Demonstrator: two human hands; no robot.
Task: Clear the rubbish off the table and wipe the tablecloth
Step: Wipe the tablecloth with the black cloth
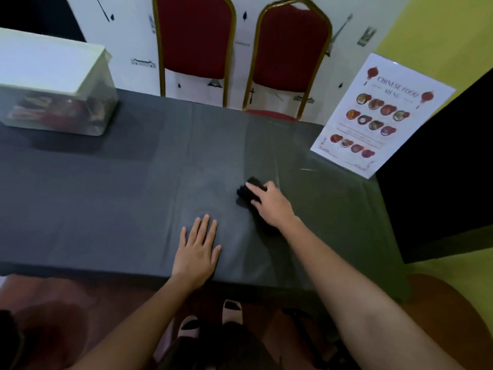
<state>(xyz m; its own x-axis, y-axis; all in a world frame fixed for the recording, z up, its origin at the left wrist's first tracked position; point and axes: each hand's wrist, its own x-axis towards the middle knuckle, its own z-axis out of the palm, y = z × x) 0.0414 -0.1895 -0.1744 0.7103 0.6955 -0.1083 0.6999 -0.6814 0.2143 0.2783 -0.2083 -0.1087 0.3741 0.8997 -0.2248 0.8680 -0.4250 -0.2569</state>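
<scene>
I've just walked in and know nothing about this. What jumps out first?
The right hand grips a black cloth mid-table on the dark tablecloth, while the left hand lies flat near the front edge. A bright Chinese food menu sits at the far right corner, and two red chairs stand behind the table.

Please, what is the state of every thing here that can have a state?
Dark grey tablecloth: spread flat, slightly creased.
Black wiping cloth: on tablecloth, gripped by right hand.
Left hand: flat, fingers straight, resting on tablecloth.
Clear plastic box, white lid: closed.
Laminated paper menu: standing.
</scene>
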